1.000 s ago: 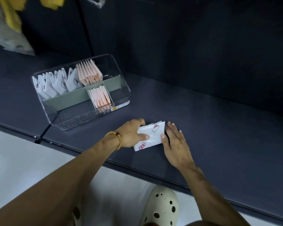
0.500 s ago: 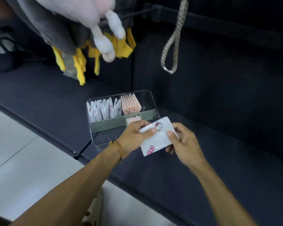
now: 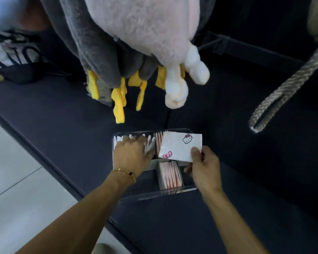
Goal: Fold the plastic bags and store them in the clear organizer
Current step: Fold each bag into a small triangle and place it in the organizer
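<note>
A big plush toy (image 3: 136, 33), grey and pale pink with yellow strips and white knobbed limbs, hangs above the clear organizer (image 3: 173, 192) and fills the top of the view. The dark desk (image 3: 62, 129) carries the organizer near its front edge; beyond that edge, toward the person, lies a pale tiled floor (image 3: 17, 189). Up and to the right of the organizer a loop of thick grey rope (image 3: 275, 101) dangles. Far to the upper left of it a dark bag with blurred white lettering (image 3: 13, 57) sits on the desk.

The organizer has grey-green dividers. Its far left compartment holds a row of folded white bags (image 3: 150, 143) standing on edge, the far right compartment a row of folded pink bags (image 3: 158, 142), and a near middle compartment another row of pink bags (image 3: 170, 174).

The left hand (image 3: 131, 155), a beaded bracelet (image 3: 126, 173) on its wrist, reaches into the far left compartment with fingers spread and pressed onto the white bags. The right hand (image 3: 205, 166) pinches the near right corner of a folded white bag (image 3: 180, 146) printed with a cartoon cat face and a pink bow, held flat over the organizer's far right compartment, above the pink bags.
</note>
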The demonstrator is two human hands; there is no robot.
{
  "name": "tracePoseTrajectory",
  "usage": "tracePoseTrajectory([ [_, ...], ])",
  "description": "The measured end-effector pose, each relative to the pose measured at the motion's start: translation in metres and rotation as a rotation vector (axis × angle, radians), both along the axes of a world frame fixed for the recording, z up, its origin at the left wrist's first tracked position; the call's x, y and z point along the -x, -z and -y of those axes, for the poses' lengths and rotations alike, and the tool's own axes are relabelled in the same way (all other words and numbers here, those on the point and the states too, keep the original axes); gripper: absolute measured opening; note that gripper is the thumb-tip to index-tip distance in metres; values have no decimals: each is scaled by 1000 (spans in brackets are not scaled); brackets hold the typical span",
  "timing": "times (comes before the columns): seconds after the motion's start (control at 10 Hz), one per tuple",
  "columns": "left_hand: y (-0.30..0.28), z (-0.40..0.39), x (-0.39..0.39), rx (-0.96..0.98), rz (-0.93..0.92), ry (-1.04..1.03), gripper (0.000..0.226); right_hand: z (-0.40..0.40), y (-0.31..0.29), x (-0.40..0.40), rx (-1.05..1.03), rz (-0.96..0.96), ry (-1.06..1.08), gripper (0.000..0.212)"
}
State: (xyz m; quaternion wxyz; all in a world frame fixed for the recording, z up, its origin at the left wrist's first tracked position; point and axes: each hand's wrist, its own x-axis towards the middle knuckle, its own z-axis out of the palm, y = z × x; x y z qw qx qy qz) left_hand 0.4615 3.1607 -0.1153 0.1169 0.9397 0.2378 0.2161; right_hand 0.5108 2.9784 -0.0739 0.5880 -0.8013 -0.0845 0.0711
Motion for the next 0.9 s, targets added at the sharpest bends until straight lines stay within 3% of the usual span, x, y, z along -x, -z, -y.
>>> tracePoseTrajectory([
  [0.1, 2, -3, -4, -136, -44, -15, 14, -19, 2, -5, 27, 9, -24, 17],
  [0.2, 7, -21, 11, -103, 20, -87, 18, -46, 3, -4, 24, 19, -20, 8],
  [0.4, 11, -33, 30, -82, 132, -124, 26, -83, 6, -1, 395, 552, -66, 26],
  [0.5, 12, -29, 31, -79, 102, -81, 19, -97, 15, 1, 671, 616, -280, 23],
  [0.6, 17, -26, 35, -109, 72, -2, 13, -98, 25, 6, 673, 521, -371, 17],
  [0.7, 17, -24, 37, -135, 11, 62, 26, -99, 29, 8, 688, 472, -402, 26],
  [0.8, 11, -24, 31, -53, -97, 102, 34, -99, 24, 8, 658, 350, -397, 20],
  [0.9, 1, -19, 38, 130, -50, 93, 35, -82, 11, 16, 501, 313, -248, 20],
])
